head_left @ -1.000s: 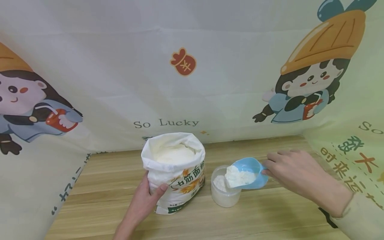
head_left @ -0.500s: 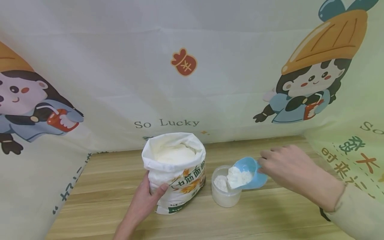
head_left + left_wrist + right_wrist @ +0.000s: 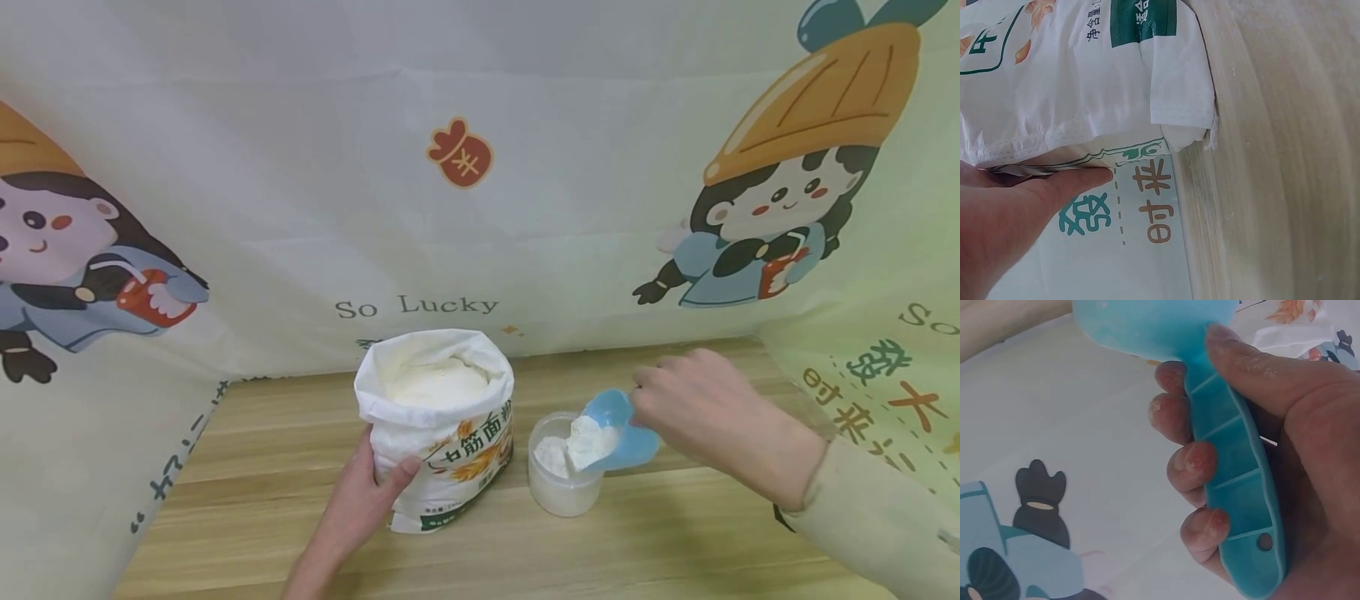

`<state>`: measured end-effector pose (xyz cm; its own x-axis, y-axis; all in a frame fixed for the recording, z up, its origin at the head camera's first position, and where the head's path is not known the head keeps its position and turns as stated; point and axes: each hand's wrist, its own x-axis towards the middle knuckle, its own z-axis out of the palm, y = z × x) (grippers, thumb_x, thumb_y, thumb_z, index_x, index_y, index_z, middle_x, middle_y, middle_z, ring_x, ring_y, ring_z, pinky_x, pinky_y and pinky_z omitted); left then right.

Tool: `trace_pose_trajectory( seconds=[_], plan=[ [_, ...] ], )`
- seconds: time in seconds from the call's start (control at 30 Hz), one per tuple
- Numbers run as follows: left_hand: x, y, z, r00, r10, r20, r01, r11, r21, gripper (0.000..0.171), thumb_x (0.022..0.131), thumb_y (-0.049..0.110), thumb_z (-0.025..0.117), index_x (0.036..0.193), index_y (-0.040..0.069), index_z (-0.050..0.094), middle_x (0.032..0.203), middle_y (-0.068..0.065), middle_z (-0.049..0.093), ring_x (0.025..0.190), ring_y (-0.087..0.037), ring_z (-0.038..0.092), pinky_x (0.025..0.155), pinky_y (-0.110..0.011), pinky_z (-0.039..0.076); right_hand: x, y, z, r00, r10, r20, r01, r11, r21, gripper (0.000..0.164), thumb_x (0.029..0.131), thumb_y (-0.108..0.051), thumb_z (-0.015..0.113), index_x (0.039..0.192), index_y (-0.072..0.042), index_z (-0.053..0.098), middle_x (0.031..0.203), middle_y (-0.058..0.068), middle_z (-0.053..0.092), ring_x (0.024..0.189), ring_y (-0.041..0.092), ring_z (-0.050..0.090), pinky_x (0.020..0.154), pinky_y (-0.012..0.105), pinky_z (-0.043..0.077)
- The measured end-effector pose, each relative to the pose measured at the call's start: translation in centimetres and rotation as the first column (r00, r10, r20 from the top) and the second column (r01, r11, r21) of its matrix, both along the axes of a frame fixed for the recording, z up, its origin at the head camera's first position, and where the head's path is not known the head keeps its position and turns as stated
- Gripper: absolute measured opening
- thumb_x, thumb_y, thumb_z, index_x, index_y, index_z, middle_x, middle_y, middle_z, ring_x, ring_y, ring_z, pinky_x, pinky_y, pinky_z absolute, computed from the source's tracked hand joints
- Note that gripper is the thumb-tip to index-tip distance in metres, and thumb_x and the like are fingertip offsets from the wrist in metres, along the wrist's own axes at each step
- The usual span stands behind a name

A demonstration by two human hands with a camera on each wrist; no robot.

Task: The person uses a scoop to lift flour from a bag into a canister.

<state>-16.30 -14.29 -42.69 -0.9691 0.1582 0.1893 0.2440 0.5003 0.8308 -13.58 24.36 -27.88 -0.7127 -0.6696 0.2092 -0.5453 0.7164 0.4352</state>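
At five o'clock, my pale sleeve reaches in from the near edge over the wood-grain table. My left hand, around seven, holds the side of the white bag, thumb on its printed front; the other fingers are mostly hidden behind it. My right hand, towards four, grips the blue scoop, fingers curled round the ribbed handle, thumb up by the bowl, white dust on my skin. The scoop tips towards eight o'clock, its heap of white powder over the clear tub, which has powder inside; I can't tell whether scoop and rim touch. At the tub's nine-to-ten o'clock stands the open bag, powder well up inside. Farthest, at twelve, hangs a cartoon-printed cloth.
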Motion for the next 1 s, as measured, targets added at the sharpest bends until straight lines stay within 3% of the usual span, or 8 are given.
trace_pose_trajectory(
  seconds=[0.17, 0.5, 0.77, 1.0],
  plan=[
    [0.0, 0.0, 0.0, 1.0, 0.006, 0.0, -0.006, 1.0, -0.004, 0.072, 0.1, 0.034, 0.07, 0.154, 0.004, 0.034, 0.135, -0.024, 0.062, 0.123, -0.04, 0.06, 0.1, -0.06, 0.05, -0.3, -0.8, 0.3, 1.0, 0.004, -0.005, -0.004, 0.999, 0.037, 0.037, 0.074, 0.004, 0.081, 0.06, -0.021, 0.058, 0.061, -0.007, 0.041, 0.052, 0.011, 0.033, 0.044, 0.026, 0.029],
    [0.0, 0.0, 0.0, 1.0, 0.008, 0.003, -0.008, 1.0, 0.013, 0.069, 0.1, 0.029, 0.071, 0.153, 0.003, 0.036, 0.13, -0.022, 0.064, 0.119, -0.037, 0.063, 0.097, -0.056, 0.052, -0.4, -2.2, 0.5, 1.0, -0.02, -0.004, 0.02, 0.996, 0.082, 0.035, 0.073, 0.001, 0.084, 0.059, -0.019, 0.059, 0.06, -0.005, 0.043, 0.052, 0.012, 0.035, 0.044, 0.026, 0.033],
    [0.0, 0.0, 0.0, 1.0, 0.006, 0.01, -0.006, 1.0, 0.023, 0.068, 0.1, 0.028, 0.071, 0.153, 0.002, 0.036, 0.129, -0.022, 0.064, 0.118, -0.036, 0.063, 0.096, -0.055, 0.053, -0.2, -2.7, 0.7, 0.999, -0.001, -0.041, 0.005, 0.994, 0.106, 0.032, 0.067, -0.003, 0.092, 0.062, -0.015, 0.063, 0.06, -0.003, 0.046, 0.051, 0.013, 0.037, 0.043, 0.025, 0.034],
    [-0.1, -0.1, -0.1, 1.0, 0.0, 0.015, -0.001, 0.999, 0.042, 0.068, 0.099, 0.028, 0.072, 0.153, 0.004, 0.037, 0.131, -0.021, 0.064, 0.119, -0.036, 0.063, 0.097, -0.056, 0.053, -0.3, -1.8, 0.5, 1.0, -0.016, -0.008, 0.017, 0.997, 0.072, 0.036, 0.069, 0.002, 0.087, 0.061, -0.022, 0.062, 0.061, -0.006, 0.044, 0.053, 0.013, 0.039, 0.044, 0.027, 0.036]
  ],
)
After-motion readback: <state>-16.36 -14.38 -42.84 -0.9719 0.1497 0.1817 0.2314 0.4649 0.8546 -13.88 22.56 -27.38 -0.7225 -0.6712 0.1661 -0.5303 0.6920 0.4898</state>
